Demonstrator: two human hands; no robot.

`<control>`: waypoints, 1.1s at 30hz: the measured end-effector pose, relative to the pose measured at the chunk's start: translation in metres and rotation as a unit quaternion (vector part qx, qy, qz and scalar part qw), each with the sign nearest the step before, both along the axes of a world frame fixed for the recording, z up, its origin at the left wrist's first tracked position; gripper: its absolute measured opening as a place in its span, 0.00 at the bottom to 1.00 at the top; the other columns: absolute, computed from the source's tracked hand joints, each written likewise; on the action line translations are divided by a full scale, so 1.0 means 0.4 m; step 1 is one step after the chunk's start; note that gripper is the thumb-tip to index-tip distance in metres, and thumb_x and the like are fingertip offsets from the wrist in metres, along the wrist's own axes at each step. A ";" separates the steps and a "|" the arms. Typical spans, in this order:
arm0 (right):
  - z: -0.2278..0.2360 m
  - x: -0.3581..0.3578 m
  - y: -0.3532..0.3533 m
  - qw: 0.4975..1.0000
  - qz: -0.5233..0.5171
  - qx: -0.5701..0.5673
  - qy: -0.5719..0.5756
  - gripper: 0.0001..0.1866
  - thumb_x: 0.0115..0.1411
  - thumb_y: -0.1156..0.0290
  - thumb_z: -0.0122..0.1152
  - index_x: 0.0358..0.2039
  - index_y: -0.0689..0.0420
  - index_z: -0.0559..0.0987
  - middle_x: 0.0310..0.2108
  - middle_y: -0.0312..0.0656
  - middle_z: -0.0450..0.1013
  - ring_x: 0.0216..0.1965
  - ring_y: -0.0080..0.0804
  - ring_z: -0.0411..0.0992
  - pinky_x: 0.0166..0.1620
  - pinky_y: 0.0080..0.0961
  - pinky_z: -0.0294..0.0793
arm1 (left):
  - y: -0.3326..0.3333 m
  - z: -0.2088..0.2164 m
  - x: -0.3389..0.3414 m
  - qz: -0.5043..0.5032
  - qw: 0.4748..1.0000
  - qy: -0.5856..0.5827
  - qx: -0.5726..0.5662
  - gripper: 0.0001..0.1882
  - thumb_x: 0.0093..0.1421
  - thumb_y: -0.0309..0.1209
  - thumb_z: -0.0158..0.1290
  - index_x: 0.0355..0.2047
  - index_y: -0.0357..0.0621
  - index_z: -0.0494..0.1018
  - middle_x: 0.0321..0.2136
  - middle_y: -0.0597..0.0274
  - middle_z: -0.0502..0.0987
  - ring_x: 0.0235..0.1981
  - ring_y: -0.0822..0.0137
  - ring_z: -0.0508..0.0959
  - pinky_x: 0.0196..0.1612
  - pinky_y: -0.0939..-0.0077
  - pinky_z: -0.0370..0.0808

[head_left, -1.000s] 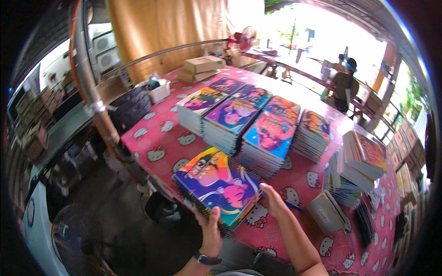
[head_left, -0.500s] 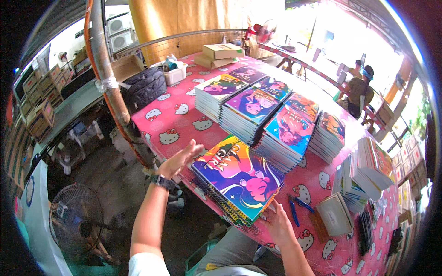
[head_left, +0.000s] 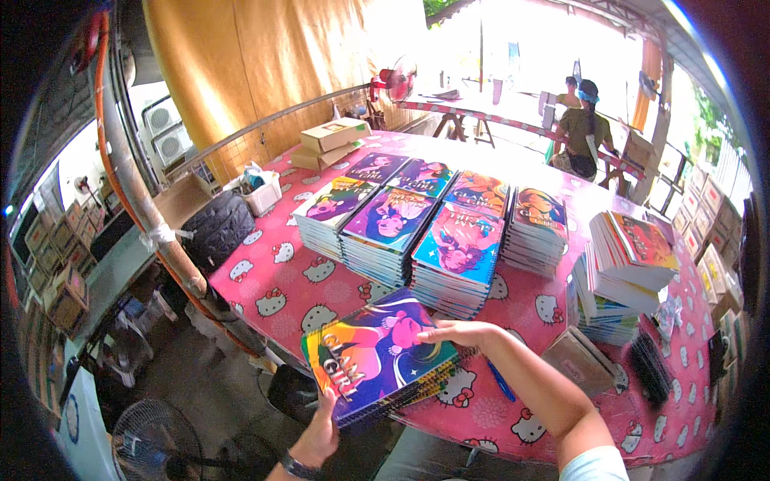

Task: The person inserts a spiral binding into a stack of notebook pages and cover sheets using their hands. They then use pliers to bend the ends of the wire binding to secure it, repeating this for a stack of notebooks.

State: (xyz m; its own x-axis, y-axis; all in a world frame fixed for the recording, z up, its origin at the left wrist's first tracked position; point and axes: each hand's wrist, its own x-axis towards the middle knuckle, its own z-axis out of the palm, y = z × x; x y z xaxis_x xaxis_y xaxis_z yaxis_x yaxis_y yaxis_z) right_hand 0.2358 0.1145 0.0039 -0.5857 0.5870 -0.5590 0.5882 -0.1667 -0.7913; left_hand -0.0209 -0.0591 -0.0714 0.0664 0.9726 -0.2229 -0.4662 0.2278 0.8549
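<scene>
A small stack of spiral-bound notebooks [head_left: 377, 345] with a colourful illustrated cover lies at the near edge of the table, its black coil edges facing me. My left hand [head_left: 321, 425] grips its near left corner, thumb over the cover. My right hand [head_left: 457, 333] reaches across to the right end, fingers on the cover and around the edge. Beyond stand taller stacks of similar notebooks, among them a blue-covered stack [head_left: 457, 248] and a purple-covered stack [head_left: 389, 216]. Blue-handled pliers [head_left: 502, 381] lie partly hidden behind my right forearm.
Piled books [head_left: 630, 264], a brown box [head_left: 577, 361] and black binding coils [head_left: 648, 369] are on the right of the pink tablecloth [head_left: 273, 303]. A black bag [head_left: 216, 228] and a white bin [head_left: 261, 192] stand far left, beside a metal post [head_left: 152, 192]. People sit at another table.
The small notebook stack has been turned round on the table edge. My right hand moved to its far right end, my left hand down to its near left corner. The view shifted too.
</scene>
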 end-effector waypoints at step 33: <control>-0.244 -0.089 -0.275 0.843 -0.389 0.187 0.320 0.55 0.54 0.35 0.50 0.65 0.67 0.44 0.65 0.62 0.45 0.67 0.50 0.43 0.66 0.38 0.41 | 0.239 0.086 -0.036 -0.114 0.992 0.047 -0.025 0.38 0.63 0.61 0.34 0.57 0.39 0.62 0.51 0.56 0.71 0.47 0.61 0.74 0.51 0.64 0.70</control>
State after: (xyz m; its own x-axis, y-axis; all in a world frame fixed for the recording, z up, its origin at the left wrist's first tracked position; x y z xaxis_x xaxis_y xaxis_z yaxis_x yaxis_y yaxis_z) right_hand 0.2002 0.0045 -0.0939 -0.0523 0.9980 0.0356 -0.1525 0.0273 -0.9879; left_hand -0.0353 0.0366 -0.0371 0.2592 0.9226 -0.2857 -0.3169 0.3607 0.8772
